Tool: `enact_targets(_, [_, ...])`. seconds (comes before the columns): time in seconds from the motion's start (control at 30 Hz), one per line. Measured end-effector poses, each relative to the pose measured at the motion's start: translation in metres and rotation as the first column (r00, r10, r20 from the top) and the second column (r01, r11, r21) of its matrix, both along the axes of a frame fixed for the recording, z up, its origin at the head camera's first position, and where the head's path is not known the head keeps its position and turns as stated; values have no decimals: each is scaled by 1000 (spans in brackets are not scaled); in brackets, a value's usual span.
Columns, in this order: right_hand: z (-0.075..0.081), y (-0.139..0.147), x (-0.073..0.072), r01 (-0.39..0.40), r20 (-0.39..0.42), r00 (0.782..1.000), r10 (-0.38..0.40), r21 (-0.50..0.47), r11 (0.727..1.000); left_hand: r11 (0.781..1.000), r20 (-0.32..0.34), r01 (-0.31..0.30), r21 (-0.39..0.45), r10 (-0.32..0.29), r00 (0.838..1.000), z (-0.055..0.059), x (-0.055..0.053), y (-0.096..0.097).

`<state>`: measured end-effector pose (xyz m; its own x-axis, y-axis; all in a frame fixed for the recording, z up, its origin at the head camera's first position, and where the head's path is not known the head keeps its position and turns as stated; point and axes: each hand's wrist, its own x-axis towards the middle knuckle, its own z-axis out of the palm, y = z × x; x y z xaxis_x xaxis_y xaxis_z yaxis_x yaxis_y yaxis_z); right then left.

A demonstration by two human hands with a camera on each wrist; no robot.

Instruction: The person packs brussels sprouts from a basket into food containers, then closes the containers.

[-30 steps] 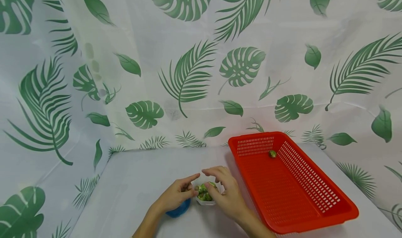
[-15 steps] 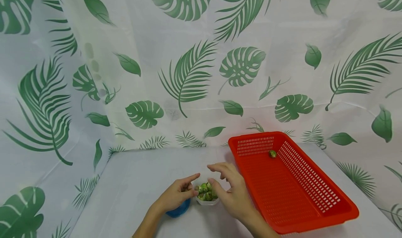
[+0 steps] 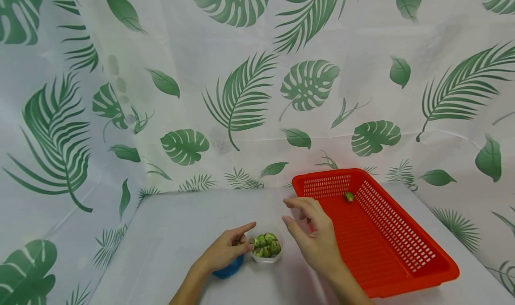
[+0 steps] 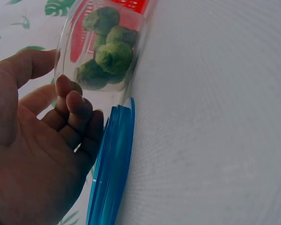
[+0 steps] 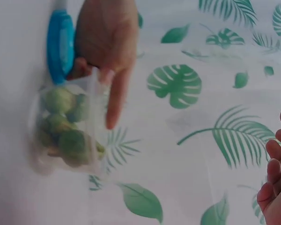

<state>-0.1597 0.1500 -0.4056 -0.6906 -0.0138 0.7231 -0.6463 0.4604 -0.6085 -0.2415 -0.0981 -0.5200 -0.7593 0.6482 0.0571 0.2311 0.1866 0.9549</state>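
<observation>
My left hand [image 3: 225,250] pinches the rim of a small clear plastic container [image 3: 265,260] between thumb and curled fingers, index finger stretched out past it. Several Brussels sprouts [image 3: 266,244] fill the container; they show through its wall in the left wrist view. A blue lid [image 4: 113,164] lies flat on the table beside the container, partly under my left hand. To the right, my right hand [image 3: 315,238] is raised with nothing in it, fingers loosely bent and thumb apart. It overlaps the near left side of a red basket [image 3: 374,238] in the head view.
One Brussels sprout [image 3: 348,197] lies in the far end of the red basket, whose perforated walls stand on the right of the white table [image 3: 181,224]. A leaf-patterned curtain [image 3: 249,95] closes off the back and sides.
My right hand has moved right and up, away from the container toward the red basket, uncovering the sprouts. My left hand, the container and the lid have stayed in place.
</observation>
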Motion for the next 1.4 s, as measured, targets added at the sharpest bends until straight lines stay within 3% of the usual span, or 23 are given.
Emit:
enact_targets(0.13, [7, 9, 1, 14, 46, 999, -13, -17, 1000, 1000, 3, 7, 4, -7, 1000, 0, 0, 0])
enact_targets(0.33, [15, 19, -1, 47, 1, 999, -47, -43, 998, 1000, 15, 5, 9, -6, 1000, 1, 0, 1])
enact_targets(0.47, [21, 26, -3, 64, 25, 998, -63, -54, 996, 1000, 2, 2, -1, -2, 1000, 2, 0, 1])
enact_targets(0.73, [30, 36, -5, 30, 83, 996, -24, -74, 997, 1000, -3, 3, 6, -3, 1000, 3, 0, 0])
enact_targets(1.4, [55, 58, -16, 50, 32, 998, -55, 134, 990, 999, -8, 16, 30, -16, 1000, 1, 0, -1])
